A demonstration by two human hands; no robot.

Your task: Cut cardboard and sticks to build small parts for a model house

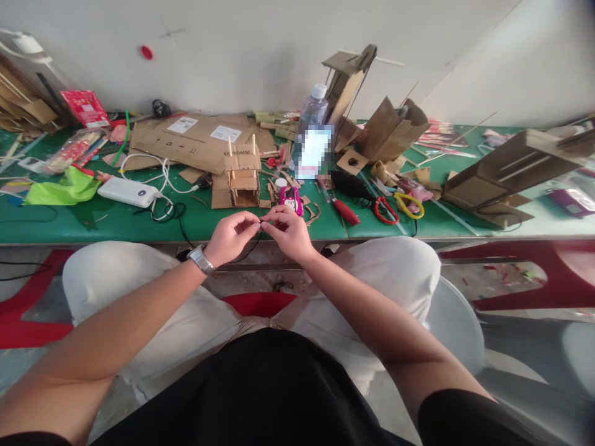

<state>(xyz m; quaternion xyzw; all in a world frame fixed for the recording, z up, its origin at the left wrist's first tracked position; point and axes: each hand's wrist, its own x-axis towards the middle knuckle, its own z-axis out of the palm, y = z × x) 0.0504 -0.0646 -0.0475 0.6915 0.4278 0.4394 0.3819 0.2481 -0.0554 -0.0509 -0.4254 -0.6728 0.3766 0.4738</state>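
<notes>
At the table's front edge my left hand and my right hand meet, fingertips pinched together. Whatever they pinch is too small to make out; a thin dark line shows between the tips. Just beyond them stands a small cardboard frame with wooden sticks rising from its top. A pink bottle with a white cap is right behind my right hand. A black cable hangs over the edge left of my left hand.
On the green table lie a white power bank, a flat cardboard sheet, red-handled scissors, a red-handled tool and a blurred lit screen. Behind stands a clear bottle. Tall cardboard structures occupy the right.
</notes>
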